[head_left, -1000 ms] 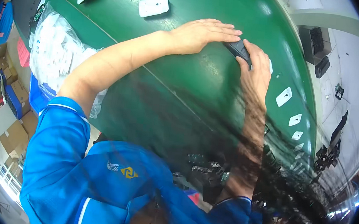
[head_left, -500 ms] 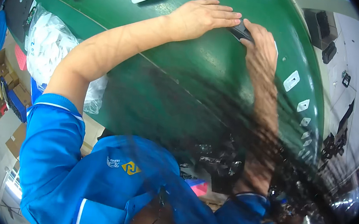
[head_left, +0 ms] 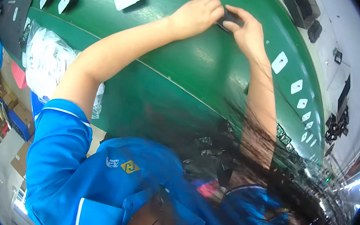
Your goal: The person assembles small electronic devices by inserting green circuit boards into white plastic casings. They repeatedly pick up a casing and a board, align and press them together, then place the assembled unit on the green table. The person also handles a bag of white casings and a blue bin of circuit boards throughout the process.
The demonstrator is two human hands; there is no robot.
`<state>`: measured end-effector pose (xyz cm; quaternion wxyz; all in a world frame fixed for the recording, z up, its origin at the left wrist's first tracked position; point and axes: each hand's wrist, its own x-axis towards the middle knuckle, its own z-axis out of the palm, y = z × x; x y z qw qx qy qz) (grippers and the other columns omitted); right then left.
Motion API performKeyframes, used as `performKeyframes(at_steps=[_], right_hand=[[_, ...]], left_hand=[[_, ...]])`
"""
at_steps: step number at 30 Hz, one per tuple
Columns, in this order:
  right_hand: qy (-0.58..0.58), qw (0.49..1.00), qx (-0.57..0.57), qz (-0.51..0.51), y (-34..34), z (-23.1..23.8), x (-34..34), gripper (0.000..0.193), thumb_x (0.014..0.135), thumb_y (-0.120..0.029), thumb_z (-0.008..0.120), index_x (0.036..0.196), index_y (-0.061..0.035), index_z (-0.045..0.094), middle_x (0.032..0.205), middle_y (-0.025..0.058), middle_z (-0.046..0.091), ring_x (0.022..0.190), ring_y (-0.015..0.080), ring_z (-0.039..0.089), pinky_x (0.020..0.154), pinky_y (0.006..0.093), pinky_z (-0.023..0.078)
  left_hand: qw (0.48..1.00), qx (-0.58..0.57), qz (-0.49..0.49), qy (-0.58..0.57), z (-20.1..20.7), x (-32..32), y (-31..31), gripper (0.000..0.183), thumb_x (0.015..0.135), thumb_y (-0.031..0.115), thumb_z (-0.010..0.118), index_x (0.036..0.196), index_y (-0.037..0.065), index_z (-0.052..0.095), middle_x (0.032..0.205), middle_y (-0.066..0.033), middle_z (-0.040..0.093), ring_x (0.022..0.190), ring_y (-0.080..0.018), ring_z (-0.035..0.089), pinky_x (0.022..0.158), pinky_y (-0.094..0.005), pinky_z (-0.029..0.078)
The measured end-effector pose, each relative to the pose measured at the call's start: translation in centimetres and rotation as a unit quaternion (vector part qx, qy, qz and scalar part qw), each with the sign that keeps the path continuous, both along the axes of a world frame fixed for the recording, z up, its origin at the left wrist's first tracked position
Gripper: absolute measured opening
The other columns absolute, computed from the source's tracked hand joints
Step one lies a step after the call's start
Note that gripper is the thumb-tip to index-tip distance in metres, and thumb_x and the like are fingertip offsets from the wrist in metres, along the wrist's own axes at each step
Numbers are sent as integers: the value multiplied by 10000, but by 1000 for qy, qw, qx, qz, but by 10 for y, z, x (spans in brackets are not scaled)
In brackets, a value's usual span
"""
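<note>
Black casing (head_left: 229, 19) held by both hands (head_left: 197, 17) (head_left: 249, 33); green tabletop (head_left: 184, 67) separates them from its curved right edge (head_left: 311, 64).

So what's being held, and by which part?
A black piece: the right hand grips its right side between thumb and fingers; the left hand is at its left end.

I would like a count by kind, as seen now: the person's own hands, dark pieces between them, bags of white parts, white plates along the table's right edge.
Left hand and right hand: 2
Dark piece between them: 1
Clear bag of white parts: 1
White plates at the right: at least 5, the farthest too small to count
Total: at least 9
</note>
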<state>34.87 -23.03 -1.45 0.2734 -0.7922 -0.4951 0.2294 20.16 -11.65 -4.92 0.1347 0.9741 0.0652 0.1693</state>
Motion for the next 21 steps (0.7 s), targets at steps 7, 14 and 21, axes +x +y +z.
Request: performKeyframes(at_steps=[7, 14, 21], right_hand=[[66, 976, 119, -171, -34, 28, 31, 404, 843, -308, 678, 1156, -57, 635, 1028, 71, 664, 903, 150, 606, 797, 284, 478], [-78, 978, 9, -195, -172, 46, 33, 337, 829, -126, 654, 1164, -108, 627, 1139, 79, 630, 1027, 229, 583, 898, 344, 451], [-210, 959, -54, -182, -231, 63, -23, 361, 790, -130, 687, 1139, -98, 603, 1114, 92, 601, 1025, 291, 540, 879, 398, 434]], left_hand=[[961, -210, 181, 22, 8, 7, 45, 263, 920, 219, 544, 975, -35, 588, 851, -251, 652, 781, -368, 653, 710, -445, 519], [776, -524, 315, 153, 20, 8, 72, 381, 966, 277, 482, 1038, -97, 487, 698, -188, 645, 533, -214, 634, 467, -308, 521], [884, -263, 384, 52, 57, 0, 6, 480, 895, 278, 590, 1197, -53, 418, 920, -222, 629, 841, -352, 613, 730, -434, 485]])
